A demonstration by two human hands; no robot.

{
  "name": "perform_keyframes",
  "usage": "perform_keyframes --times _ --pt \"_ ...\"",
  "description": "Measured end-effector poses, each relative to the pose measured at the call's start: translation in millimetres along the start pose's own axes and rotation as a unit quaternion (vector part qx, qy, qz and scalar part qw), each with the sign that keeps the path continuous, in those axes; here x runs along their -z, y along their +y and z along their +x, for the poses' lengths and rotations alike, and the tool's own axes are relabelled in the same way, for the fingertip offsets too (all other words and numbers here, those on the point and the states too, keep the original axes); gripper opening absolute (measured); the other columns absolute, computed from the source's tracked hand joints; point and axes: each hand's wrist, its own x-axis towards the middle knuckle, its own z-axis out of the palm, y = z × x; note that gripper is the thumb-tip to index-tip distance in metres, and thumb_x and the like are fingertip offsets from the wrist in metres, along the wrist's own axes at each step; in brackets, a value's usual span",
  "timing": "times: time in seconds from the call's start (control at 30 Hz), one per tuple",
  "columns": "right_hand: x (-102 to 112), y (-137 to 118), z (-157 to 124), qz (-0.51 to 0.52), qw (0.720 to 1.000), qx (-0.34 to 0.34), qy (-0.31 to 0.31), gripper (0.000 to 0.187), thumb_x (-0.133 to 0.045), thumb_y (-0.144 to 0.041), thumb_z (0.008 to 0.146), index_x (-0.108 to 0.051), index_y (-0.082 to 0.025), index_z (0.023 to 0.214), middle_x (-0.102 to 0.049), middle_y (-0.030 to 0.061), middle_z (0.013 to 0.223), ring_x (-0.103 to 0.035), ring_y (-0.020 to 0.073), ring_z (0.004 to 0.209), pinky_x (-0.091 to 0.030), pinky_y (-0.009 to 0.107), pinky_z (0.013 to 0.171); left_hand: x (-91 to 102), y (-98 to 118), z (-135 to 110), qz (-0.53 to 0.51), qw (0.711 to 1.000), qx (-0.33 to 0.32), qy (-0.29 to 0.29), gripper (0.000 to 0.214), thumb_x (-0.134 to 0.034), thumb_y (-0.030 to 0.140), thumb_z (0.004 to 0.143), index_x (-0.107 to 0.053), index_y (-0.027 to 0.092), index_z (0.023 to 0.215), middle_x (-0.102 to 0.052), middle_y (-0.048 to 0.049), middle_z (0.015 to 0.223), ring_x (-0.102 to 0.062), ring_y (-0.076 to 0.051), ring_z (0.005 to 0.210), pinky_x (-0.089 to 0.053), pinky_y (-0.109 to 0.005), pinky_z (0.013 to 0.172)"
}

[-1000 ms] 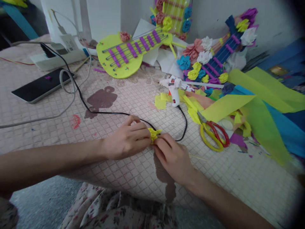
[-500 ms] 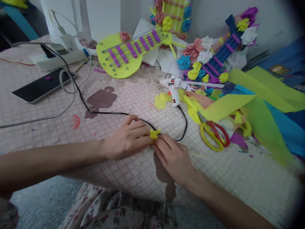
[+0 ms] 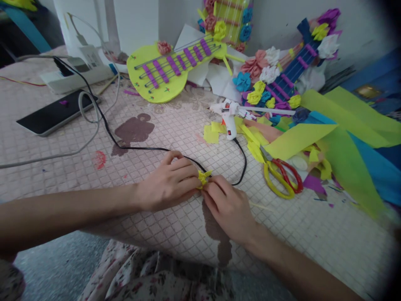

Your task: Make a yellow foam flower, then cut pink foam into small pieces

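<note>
A small yellow paper flower (image 3: 203,177) is pinched between my two hands, low over the tablecloth. My left hand (image 3: 173,179) is closed on its left side, the fingertips curled together. From the right, my right hand (image 3: 230,205) grips the flower's lower edge with thumb and fingers. A thin pale stick (image 3: 261,206) juts out to the right of my right hand; whether it joins the flower is hidden. Just beyond my fingers runs the black cord (image 3: 144,148) of a white glue gun (image 3: 230,119).
Red-and-yellow scissors (image 3: 283,177) lie at the right beside coloured paper strips (image 3: 297,140) and scraps. Paper guitars, one yellow-green (image 3: 166,79) and one blue (image 3: 286,81), stand at the back. A power strip (image 3: 65,77) and a black phone-like slab (image 3: 58,113) are at left.
Both hands stay in nearly the same place. The yellow flower has shifted very slightly between the fingertips, showing a little more of it.
</note>
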Motion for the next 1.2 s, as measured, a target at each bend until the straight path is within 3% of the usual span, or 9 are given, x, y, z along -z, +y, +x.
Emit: perform_keyframes --times 0.33,0.6,0.9,1.07,1.2 --pt "-0.8 -0.2 1.4 0.049 0.998 -0.043 -0.006 0.016 -0.047 -0.024 0.094 -0.056 -0.016 0.084 -0.061 0.0052 0.083 -0.059 0.0146 0.073 -0.046 0.026 0.059 2.3 1.1 -0.1 0.025 0.999 -0.004 -0.026 0.019 -0.043 0.014 0.093 -0.056 0.018 0.080 -0.062 0.0004 0.079 -0.055 -0.014 0.079 -0.034 -0.039 0.087" --pt "-0.6 0.2 2.6 0.002 1.000 -0.005 0.006 0.018 -0.048 -0.019 0.092 -0.059 -0.016 0.079 -0.062 0.0049 0.082 -0.058 0.0151 0.069 -0.044 0.027 0.057 0.5 1.4 0.3 0.028 0.999 0.000 -0.016 0.014 -0.046 0.020 0.093 -0.056 0.019 0.082 -0.063 0.0007 0.082 -0.055 -0.015 0.083 -0.034 -0.039 0.088" --pt "2.5 0.3 4.0 0.017 1.000 -0.007 -0.007 0.019 -0.046 -0.020 0.093 -0.060 -0.016 0.080 -0.061 0.0040 0.078 -0.059 0.0156 0.068 -0.044 0.028 0.057 0.2 2.4 -2.4 0.063 0.997 -0.028 -0.018 0.020 -0.042 0.015 0.094 -0.055 0.016 0.078 -0.059 0.0004 0.076 -0.053 -0.015 0.081 -0.033 -0.040 0.088" --pt "13.6 8.3 0.0 0.049 0.992 -0.052 -0.100 0.007 -0.053 -0.019 0.088 -0.057 -0.017 0.084 -0.059 0.0028 0.080 -0.058 0.0163 0.071 -0.046 0.028 0.062 1.5 1.7 -2.7 0.073 0.997 -0.026 -0.020 0.019 -0.043 0.014 0.094 -0.054 0.018 0.079 -0.057 0.0016 0.073 -0.052 -0.014 0.080 -0.033 -0.039 0.090" --pt "33.7 26.3 -3.0 0.061 0.982 -0.042 -0.172 0.012 -0.053 -0.018 0.086 -0.055 -0.018 0.074 -0.058 0.0017 0.075 -0.057 0.0165 0.070 -0.044 0.029 0.063 -0.7 -0.1 -4.3 0.068 0.997 -0.021 -0.017 0.019 -0.043 0.014 0.094 -0.054 0.018 0.079 -0.057 0.0021 0.074 -0.051 -0.013 0.080 -0.032 -0.040 0.092"
